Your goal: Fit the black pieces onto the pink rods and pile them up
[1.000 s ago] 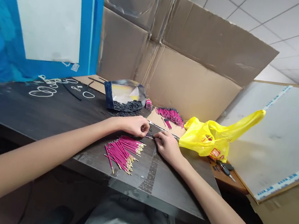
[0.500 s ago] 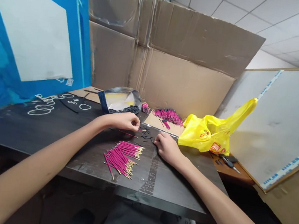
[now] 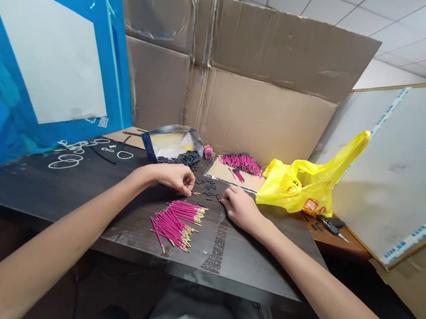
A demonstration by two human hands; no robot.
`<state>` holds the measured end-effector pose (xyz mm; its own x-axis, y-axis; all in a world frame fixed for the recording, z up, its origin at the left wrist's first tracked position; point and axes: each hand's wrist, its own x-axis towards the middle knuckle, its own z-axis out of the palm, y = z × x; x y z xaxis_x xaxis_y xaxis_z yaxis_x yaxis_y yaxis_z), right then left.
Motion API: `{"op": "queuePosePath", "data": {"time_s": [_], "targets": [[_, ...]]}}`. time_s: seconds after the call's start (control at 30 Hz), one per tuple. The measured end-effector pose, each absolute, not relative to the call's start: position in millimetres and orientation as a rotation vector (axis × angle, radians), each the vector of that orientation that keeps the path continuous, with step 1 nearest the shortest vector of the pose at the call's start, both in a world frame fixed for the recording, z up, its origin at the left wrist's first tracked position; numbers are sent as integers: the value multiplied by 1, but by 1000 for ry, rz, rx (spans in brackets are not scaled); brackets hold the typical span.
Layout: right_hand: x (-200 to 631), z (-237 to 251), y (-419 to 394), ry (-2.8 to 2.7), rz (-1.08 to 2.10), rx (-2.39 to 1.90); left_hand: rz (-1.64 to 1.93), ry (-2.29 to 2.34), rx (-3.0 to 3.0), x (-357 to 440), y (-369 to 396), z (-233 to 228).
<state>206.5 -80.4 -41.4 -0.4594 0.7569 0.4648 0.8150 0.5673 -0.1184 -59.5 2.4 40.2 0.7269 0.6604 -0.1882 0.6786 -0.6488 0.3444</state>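
Observation:
On the dark table (image 3: 73,186) lies a pile of thin magenta sticks with gold tips (image 3: 175,223). My left hand (image 3: 172,176) rests just behind that pile, fingers pinched on a single magenta stick (image 3: 187,192) held low over the table. My right hand (image 3: 238,207) is curled, palm down, fingertips among several short black pieces (image 3: 208,191) scattered between the hands; whether it holds one is hidden.
A foil bag spilling black pieces (image 3: 173,145) and a second heap of magenta sticks (image 3: 241,162) sit at the back. A yellow plastic bag (image 3: 305,186) and keys (image 3: 331,225) lie to the right. Cardboard walls (image 3: 264,108) and a blue board (image 3: 33,47) enclose the table.
My left hand has dropped from behind the black pieces down toward the pile, bringing the single stick with it. My right hand has hardly moved.

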Motion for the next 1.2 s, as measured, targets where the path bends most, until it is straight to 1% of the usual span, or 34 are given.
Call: {"op": "queuePosePath", "data": {"time_s": [0.37, 0.57, 0.77, 1.2], "targets": [[205, -34, -86, -2322, -187, -1296, -97, 1125, 2544, -46, -8, 39], [205, -34, -88, -2265, -128, -1213, 31, 820, 2424, -41, -17, 50], [199, -36, -90, -2278, -98, -1155, 31, 632, 2309, -28, -21, 38], [203, -40, -87, -2253, -126, -1185, 53, 568, 2277, -24, -15, 28]]}}
